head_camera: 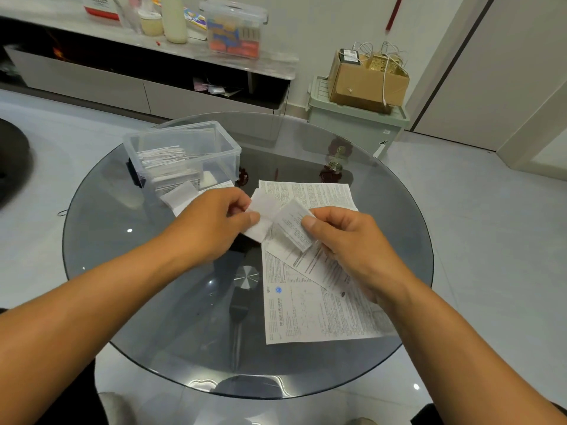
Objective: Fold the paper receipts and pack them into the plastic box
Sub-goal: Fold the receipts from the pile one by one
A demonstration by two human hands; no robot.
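receipt (277,220) pinched between left hand (211,223) and right hand (343,240).

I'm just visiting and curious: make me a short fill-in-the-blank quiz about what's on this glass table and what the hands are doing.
1. Both hands, the left hand and the right hand, pinch one small folded ____.
2. The clear plastic box has no ____ on it.
3. Folded receipts already stand inside the box, on the person's ____ side of the table.
4. Large printed sheets lie flat under the ____ hand.

Missing words: receipt; lid; left; right
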